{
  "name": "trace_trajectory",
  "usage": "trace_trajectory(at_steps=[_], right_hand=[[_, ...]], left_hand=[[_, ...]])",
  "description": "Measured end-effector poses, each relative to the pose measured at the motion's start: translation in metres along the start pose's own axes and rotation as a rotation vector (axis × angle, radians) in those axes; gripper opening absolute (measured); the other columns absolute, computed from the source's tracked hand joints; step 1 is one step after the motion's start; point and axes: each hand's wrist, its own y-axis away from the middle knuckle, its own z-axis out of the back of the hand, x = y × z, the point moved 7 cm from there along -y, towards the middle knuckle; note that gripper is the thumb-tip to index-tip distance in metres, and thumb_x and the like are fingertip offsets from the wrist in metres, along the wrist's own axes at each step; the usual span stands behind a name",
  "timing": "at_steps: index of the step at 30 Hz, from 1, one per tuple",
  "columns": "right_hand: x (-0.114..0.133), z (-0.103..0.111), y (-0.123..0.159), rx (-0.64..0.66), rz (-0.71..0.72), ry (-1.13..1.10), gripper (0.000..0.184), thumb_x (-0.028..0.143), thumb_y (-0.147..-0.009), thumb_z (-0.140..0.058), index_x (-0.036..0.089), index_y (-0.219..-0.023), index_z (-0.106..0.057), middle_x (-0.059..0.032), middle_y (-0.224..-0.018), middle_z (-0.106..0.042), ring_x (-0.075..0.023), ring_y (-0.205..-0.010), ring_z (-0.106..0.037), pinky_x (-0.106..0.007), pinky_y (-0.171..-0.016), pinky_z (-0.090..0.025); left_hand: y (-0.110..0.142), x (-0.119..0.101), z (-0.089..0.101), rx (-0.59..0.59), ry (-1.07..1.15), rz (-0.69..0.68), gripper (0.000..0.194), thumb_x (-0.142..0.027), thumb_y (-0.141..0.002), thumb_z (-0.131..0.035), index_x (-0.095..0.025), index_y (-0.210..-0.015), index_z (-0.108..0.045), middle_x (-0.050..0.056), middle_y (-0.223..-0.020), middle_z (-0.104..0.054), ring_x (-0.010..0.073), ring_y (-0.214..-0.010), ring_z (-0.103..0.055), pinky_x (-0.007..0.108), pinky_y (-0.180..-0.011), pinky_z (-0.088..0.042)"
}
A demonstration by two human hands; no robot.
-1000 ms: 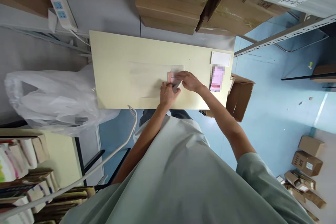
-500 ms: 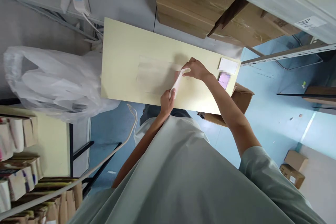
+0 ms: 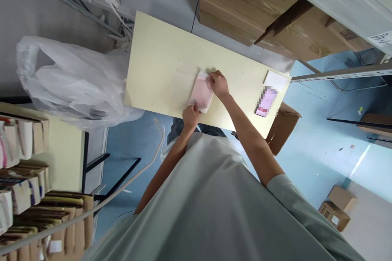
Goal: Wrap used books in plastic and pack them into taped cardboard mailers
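Note:
A pinkish rectangular packet in a pale, thin wrapping lies on or just over the cream table. My left hand pinches its near edge, fingers closed. At the far right corner of the packet, my right hand has its fingers closed on the edge. A thin translucent sheet extends flat on the tabletop to the left of the packet. Whether the sheet joins the packet's wrapping I cannot tell.
A phone and a white flat box lie at the table's right end. A large translucent plastic bag bulges at the left. Cardboard boxes stand behind; an open carton is below right. A pale cable crosses the lower left.
The packet, seen edge-on and raised between my hands before, now lies flatter with its pink face showing. My right hand has come down along its right edge. The camera view has shifted.

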Motion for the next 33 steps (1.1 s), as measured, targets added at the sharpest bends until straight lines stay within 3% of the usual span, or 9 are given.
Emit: trace_trajectory(at_steps=[2,4,7,9,14,20,23,27,33], right_hand=[[-0.002,-0.009,0.002,-0.025,-0.019,-0.003,0.033,0.044,-0.117,-0.050,0.024,-0.121,-0.075,-0.0139,-0.130,-0.071,-0.0293,-0.111,-0.076,-0.048,-0.106,-0.064],[0.000,-0.013,0.006,-0.037,-0.022,-0.005,0.035,0.045,-0.119,-0.046,0.024,-0.125,-0.073,-0.0136,-0.132,-0.068,-0.0298,-0.117,-0.074,-0.049,-0.109,-0.064],[0.006,-0.016,0.014,-0.026,-0.031,0.026,0.035,0.043,-0.119,-0.045,0.022,-0.130,-0.071,-0.0155,-0.140,-0.065,-0.0316,-0.130,-0.069,-0.050,-0.114,-0.061],[0.009,-0.016,0.019,-0.015,-0.038,0.042,0.034,0.041,-0.119,-0.046,0.021,-0.131,-0.071,-0.0169,-0.145,-0.063,-0.0326,-0.136,-0.065,-0.050,-0.118,-0.059],[0.008,-0.013,0.022,-0.049,-0.025,-0.057,0.039,0.051,-0.118,-0.046,0.023,-0.130,-0.071,-0.0148,-0.137,-0.066,-0.0315,-0.133,-0.067,-0.051,-0.117,-0.059],[-0.007,0.001,0.026,-0.078,-0.209,-0.031,0.048,0.048,-0.119,-0.033,0.019,-0.119,-0.072,-0.0208,-0.136,-0.066,-0.0377,-0.126,-0.071,-0.060,-0.106,-0.064],[-0.008,0.011,0.041,-0.116,-0.257,-0.029,0.041,0.044,-0.118,-0.036,0.021,-0.130,-0.068,-0.0216,-0.149,-0.060,-0.0389,-0.128,-0.072,-0.061,-0.103,-0.064],[-0.014,0.016,0.081,-0.198,-0.306,-0.104,0.040,0.042,-0.115,-0.044,0.022,-0.146,-0.058,-0.0229,-0.152,-0.060,-0.0323,-0.111,-0.079,-0.053,-0.101,-0.066],[-0.029,-0.001,0.143,-0.230,-0.417,-0.319,0.036,0.043,-0.107,-0.059,0.023,-0.136,-0.063,-0.0178,-0.125,-0.078,-0.0283,-0.097,-0.082,-0.049,-0.095,-0.068]], left_hand=[[-0.004,0.003,0.009,-0.015,-0.060,0.059,0.045,-0.059,-0.105,-0.059,-0.024,-0.078,-0.069,0.019,-0.076,-0.074,0.0443,-0.109,-0.079,0.058,-0.102,-0.059],[-0.009,0.000,0.027,-0.119,-0.116,0.059,0.035,-0.056,-0.095,-0.075,-0.021,-0.093,-0.072,0.025,-0.101,-0.078,0.0498,-0.127,-0.071,0.065,-0.111,-0.055],[-0.023,-0.019,0.049,-0.238,-0.145,-0.123,0.058,-0.042,-0.089,-0.083,-0.013,-0.136,-0.064,0.033,-0.154,-0.060,0.0513,-0.158,-0.047,0.070,-0.130,-0.041],[-0.038,-0.035,0.049,-0.148,-0.144,-0.297,0.065,-0.032,-0.094,-0.076,-0.013,-0.152,-0.053,0.029,-0.172,-0.045,0.0439,-0.171,-0.030,0.063,-0.139,-0.031],[-0.064,-0.054,0.031,0.136,-0.170,-0.498,0.061,-0.027,-0.101,-0.065,-0.023,-0.160,-0.052,0.018,-0.178,-0.041,0.0321,-0.174,-0.029,0.053,-0.139,-0.036],[-0.063,-0.054,0.034,0.133,-0.150,-0.523,0.056,-0.020,-0.103,-0.050,-0.028,-0.158,-0.059,0.011,-0.177,-0.047,0.0256,-0.174,-0.029,0.050,-0.142,-0.033],[-0.058,-0.054,0.031,0.139,-0.183,-0.540,0.058,-0.015,-0.101,-0.051,-0.025,-0.157,-0.060,0.014,-0.178,-0.044,0.0285,-0.176,-0.026,0.052,-0.143,-0.031],[-0.047,-0.052,0.024,0.130,-0.216,-0.506,0.061,-0.013,-0.100,-0.055,-0.021,-0.161,-0.055,0.017,-0.181,-0.039,0.0324,-0.177,-0.020,0.055,-0.143,-0.030],[-0.015,-0.056,0.009,0.117,-0.309,-0.479,0.065,-0.008,-0.099,-0.057,-0.017,-0.163,-0.053,0.023,-0.183,-0.036,0.0370,-0.177,-0.015,0.064,-0.143,-0.022]])
